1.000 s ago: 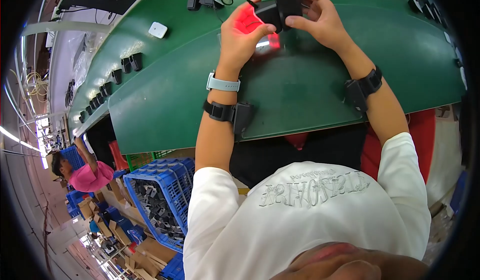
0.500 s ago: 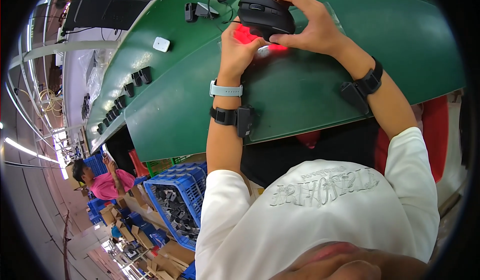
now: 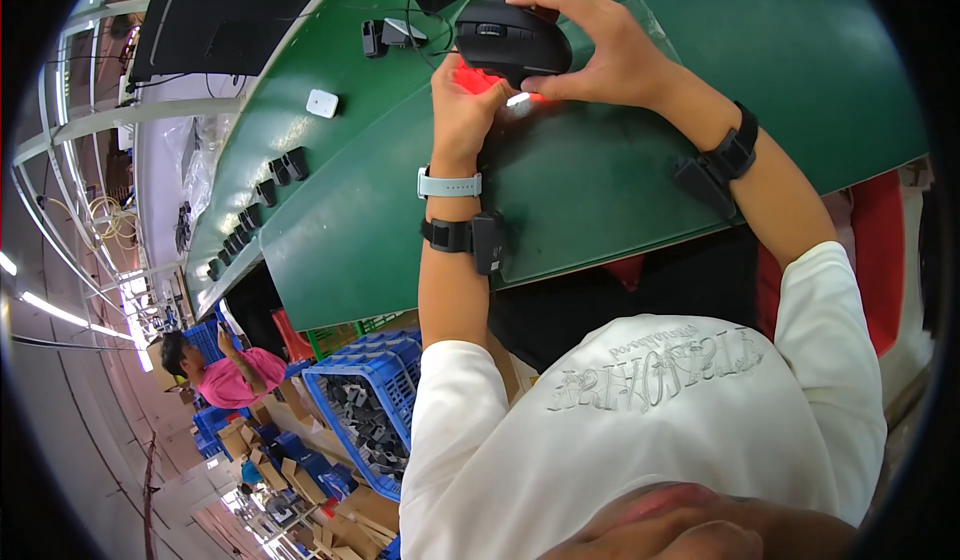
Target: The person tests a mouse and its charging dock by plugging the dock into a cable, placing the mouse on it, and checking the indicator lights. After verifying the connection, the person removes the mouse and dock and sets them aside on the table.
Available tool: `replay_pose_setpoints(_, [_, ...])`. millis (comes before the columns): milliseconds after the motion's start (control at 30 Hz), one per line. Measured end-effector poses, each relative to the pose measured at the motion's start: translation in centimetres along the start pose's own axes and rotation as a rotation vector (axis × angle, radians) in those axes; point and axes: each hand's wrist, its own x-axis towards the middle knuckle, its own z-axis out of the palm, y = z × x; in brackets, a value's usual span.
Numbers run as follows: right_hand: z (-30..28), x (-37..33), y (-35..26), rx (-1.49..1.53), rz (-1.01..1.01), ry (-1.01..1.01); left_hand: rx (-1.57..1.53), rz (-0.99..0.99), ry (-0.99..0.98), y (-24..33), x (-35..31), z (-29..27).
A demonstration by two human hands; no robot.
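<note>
Black and glossy, the computer mouse [image 3: 513, 38] is hovering at upper centre over the green table [image 3: 600, 180]; the right hand [image 3: 600, 45] is gripping it from above while the left hand [image 3: 465, 105] is cupping beneath, probably steadying it, catching red glow.

Bright even light, sharp centre, strong fisheye bending, dark vignette at rim.

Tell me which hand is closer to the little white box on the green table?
The left hand. It is under the black mouse, on the side nearer the little white box. The right hand grips the mouse from the far side, farther from the box.
</note>
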Motion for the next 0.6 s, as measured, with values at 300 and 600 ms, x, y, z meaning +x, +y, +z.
replay_pose_setpoints(300, [0.1, 0.0, 0.2, 0.029, -0.076, 0.0, -0.038, 0.03, -0.02, -0.1, -0.1, 0.4])
replay_pose_setpoints(600, [0.3, 0.1, -0.2, 0.037, -0.047, -0.013, 0.032, 0.038, -0.015, -0.9, 0.0, -0.8])
